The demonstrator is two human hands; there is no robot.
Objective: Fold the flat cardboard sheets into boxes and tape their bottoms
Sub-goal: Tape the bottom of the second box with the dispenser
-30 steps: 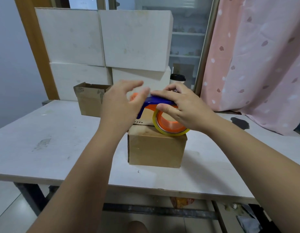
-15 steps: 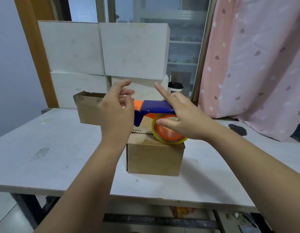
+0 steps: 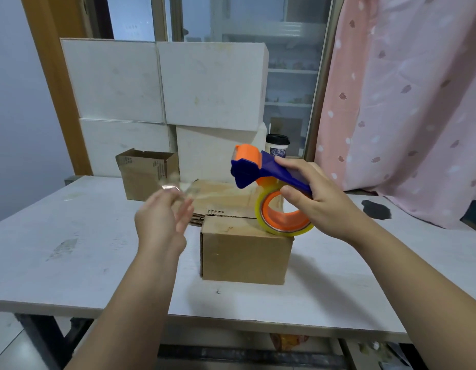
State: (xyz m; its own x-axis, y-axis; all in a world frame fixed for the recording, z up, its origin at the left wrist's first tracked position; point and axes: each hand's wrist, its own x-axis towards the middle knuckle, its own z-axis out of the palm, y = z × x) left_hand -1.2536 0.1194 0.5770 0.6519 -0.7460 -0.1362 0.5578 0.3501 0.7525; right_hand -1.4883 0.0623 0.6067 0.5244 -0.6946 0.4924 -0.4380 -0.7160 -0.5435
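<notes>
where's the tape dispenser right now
In the head view the tape dispenser is right of centre, held in the right hand over the near cardboard box.

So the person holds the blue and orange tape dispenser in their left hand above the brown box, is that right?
Not quite. The tape dispenser is in the right hand, not the left, above the brown box. The head view shows it; the left hand is blurred beside the box.
</notes>
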